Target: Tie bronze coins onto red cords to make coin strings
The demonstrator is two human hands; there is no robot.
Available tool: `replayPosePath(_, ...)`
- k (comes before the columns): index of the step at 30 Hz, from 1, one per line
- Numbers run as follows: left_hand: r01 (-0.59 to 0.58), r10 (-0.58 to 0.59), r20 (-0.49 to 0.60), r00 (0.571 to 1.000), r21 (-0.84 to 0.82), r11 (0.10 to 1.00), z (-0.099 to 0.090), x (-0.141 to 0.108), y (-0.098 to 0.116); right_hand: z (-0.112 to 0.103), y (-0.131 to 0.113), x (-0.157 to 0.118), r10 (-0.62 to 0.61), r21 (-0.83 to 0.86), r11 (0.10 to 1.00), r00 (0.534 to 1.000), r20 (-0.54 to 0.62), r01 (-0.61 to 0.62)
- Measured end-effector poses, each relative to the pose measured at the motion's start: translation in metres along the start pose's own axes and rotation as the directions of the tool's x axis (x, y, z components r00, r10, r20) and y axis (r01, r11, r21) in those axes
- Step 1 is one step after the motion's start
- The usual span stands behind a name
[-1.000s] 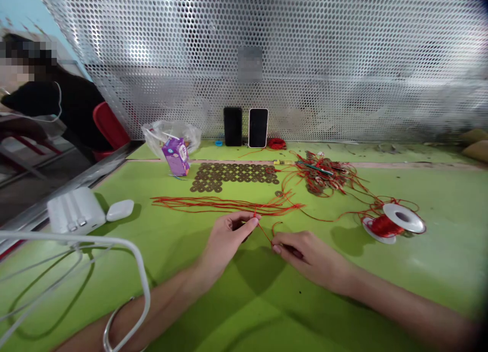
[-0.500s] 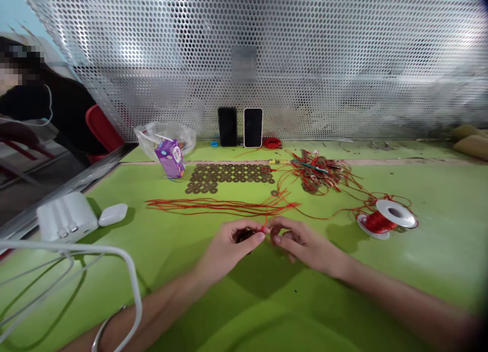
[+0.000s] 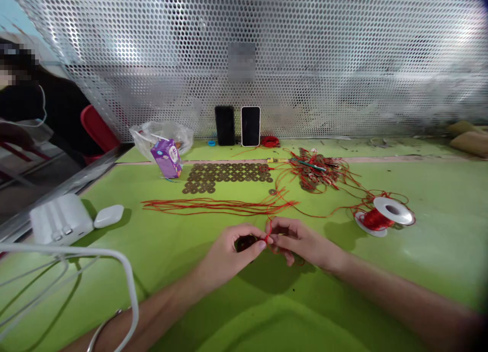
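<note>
My left hand (image 3: 238, 248) pinches a red cord (image 3: 270, 224) between thumb and forefinger; dark round pieces, perhaps coins, show partly inside its curled fingers. Against it, my right hand (image 3: 299, 240) is closed on the same cord with its fingertips. A short end of cord sticks up between the two hands, and the knot itself is mostly hidden by fingers. Just beyond lie several cut lengths of red cord (image 3: 206, 206) in a loose bundle. Behind them are rows of holed coins (image 3: 229, 172), with one single coin (image 3: 272, 192) apart from the rest.
A spool of red cord (image 3: 381, 217) stands at right, near a heap of corded coins (image 3: 316, 170). Two phones (image 3: 250, 126) lean on the perforated metal panel (image 3: 324, 62). A purple box (image 3: 166, 158), a white power bank (image 3: 61, 220) and a white cable (image 3: 127, 270) are at left. A person sits beyond.
Both hands stay together at the cord. The right fingers have shifted against the left, and the upright cord end now leans nearer the right forefinger. The view has shifted slightly.
</note>
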State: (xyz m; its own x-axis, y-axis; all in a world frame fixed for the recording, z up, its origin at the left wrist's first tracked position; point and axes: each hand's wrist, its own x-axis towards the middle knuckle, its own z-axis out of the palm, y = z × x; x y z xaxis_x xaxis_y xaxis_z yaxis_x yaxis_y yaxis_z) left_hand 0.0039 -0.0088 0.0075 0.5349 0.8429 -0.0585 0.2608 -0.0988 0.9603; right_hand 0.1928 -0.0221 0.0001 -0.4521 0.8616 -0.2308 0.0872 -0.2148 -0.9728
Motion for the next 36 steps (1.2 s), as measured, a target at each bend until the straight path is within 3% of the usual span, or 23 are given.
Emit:
replayPosePath(11, -0.026, 0.026, -0.002, 1.0, 0.005, 1.0, 0.0001, -0.0007, -0.0002, -0.0014, 0.0016, -0.0002, -0.034, 0.002, 0.999, 0.998, 0.06, 0.034)
replayPosePath(29, 0.032, -0.031, -0.073, 0.997, 0.024, 0.999, -0.0005, 0.0001, -0.0006, -0.0013, 0.0019, -0.001, -0.002, -0.068, 0.998, 1.0, 0.028, 0.004)
replayPosePath(36, 0.029, -0.029, -0.031, 0.999, -0.003, 1.0, -0.0018, 0.0033, -0.0055, 0.0011, 0.0003, -0.0006, 0.011, -0.11, 0.994, 1.0, 0.005, -0.011)
